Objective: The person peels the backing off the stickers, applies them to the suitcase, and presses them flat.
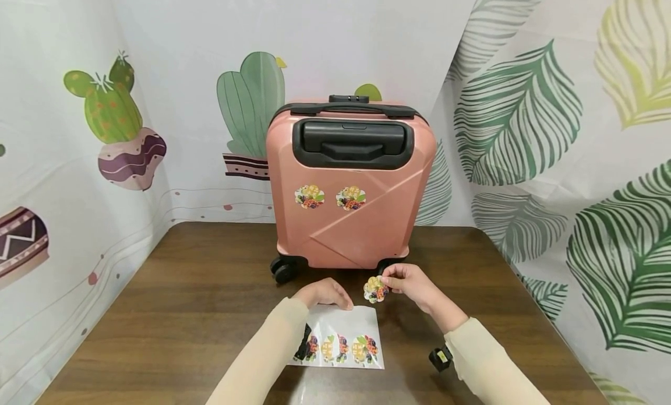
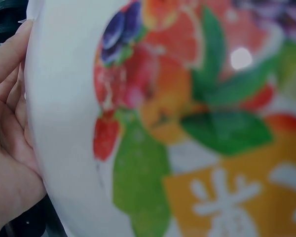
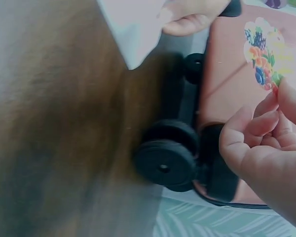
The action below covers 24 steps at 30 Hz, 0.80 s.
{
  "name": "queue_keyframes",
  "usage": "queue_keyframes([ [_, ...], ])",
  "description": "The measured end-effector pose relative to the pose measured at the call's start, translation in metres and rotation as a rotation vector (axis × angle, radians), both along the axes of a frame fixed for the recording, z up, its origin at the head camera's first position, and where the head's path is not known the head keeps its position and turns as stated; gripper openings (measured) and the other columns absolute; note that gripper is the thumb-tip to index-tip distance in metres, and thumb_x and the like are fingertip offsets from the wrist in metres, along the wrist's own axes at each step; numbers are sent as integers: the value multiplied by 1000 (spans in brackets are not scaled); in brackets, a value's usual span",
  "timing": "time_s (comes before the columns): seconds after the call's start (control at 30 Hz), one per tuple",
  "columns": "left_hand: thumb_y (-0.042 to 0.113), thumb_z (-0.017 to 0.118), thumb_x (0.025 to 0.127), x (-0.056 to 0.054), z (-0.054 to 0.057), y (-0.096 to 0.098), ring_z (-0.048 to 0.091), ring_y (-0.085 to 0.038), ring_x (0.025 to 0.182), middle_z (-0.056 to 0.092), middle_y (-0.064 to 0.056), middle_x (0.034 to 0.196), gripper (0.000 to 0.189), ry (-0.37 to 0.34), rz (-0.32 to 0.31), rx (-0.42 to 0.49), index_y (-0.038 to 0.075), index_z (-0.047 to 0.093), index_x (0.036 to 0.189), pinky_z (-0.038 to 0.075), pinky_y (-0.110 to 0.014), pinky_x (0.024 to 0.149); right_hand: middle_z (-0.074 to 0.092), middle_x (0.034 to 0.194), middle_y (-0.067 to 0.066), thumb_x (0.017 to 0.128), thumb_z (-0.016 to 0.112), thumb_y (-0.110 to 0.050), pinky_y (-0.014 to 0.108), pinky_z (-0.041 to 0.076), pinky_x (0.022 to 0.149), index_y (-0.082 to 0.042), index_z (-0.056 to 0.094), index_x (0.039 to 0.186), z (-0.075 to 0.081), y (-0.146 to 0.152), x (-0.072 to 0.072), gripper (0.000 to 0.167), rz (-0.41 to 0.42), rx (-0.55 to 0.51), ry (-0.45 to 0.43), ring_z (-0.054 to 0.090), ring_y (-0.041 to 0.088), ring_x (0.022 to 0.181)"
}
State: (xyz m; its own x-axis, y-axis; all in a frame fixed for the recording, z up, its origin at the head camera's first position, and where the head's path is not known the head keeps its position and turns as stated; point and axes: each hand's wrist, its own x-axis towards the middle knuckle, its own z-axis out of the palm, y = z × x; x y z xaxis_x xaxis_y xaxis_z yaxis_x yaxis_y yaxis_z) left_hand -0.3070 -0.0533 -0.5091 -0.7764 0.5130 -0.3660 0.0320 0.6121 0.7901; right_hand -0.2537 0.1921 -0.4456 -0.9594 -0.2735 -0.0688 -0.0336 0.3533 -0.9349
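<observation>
Pinches a scalloped fruit sticker (image 1: 374, 291) by its edge, grasping it between the thumb and fingers of the right hand (image 1: 414, 285). Holds it up in front of the lower right of a pink suitcase (image 1: 346, 236), near the black wheel (image 3: 163, 163) there. Grips a white sticker sheet (image 1: 346, 321) near its upper edge with the fingers of the left hand (image 1: 326, 292), just left of the loose sticker and a little lower. Shows printed fruit stickers (image 1: 365, 349) in a row along the lower part of the sheet, with plain white above. Cannot tell whether the sheet's bottom edge touches the wood-grain surface (image 1: 209, 312).

Faces the suitcase, standing upright at the back of the surface. Bears two applied stickers (image 1: 309, 196) side by side on its front panel, slightly apart, below the left half of the black telescopic handle (image 1: 353, 143). Has behind it a pale fabric backdrop (image 1: 183, 43), printed with cacti to the left and leaves to the right.
</observation>
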Motion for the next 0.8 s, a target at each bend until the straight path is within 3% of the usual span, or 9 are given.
queue_keyframes([
  [0.17,16,80,85,-3,-2,-2,69,-7,95,81,0,98,12,-4,-25,18,10,83,96,55,-28,92,61,84,-13,101,62,-10,29,51,80,1,66,98,17,-1,0,12,-35,-28,-5,56,7,84],
  [0.5,12,78,87,4,2,1,64,-4,93,80,-10,108,20,13,23,21,1,80,104,51,-22,88,59,78,-15,101,62,-12,24,48,76,-10,65,91,47,-5,-4,11,-108,-53,33,54,9,82],
  [0.67,14,79,87,1,-3,1,64,-4,96,80,-8,110,20,13,14,19,2,80,103,51,-23,91,60,77,-17,101,62,-12,24,48,76,-9,67,92,57,-5,-3,11,-124,-65,79,54,7,80],
  [0.8,15,79,87,1,-1,0,64,-6,98,79,-7,110,19,10,23,4,4,81,103,52,-28,96,61,76,-14,102,63,-14,23,51,76,-10,68,92,67,-8,-2,12,-194,-123,132,59,5,77],
])
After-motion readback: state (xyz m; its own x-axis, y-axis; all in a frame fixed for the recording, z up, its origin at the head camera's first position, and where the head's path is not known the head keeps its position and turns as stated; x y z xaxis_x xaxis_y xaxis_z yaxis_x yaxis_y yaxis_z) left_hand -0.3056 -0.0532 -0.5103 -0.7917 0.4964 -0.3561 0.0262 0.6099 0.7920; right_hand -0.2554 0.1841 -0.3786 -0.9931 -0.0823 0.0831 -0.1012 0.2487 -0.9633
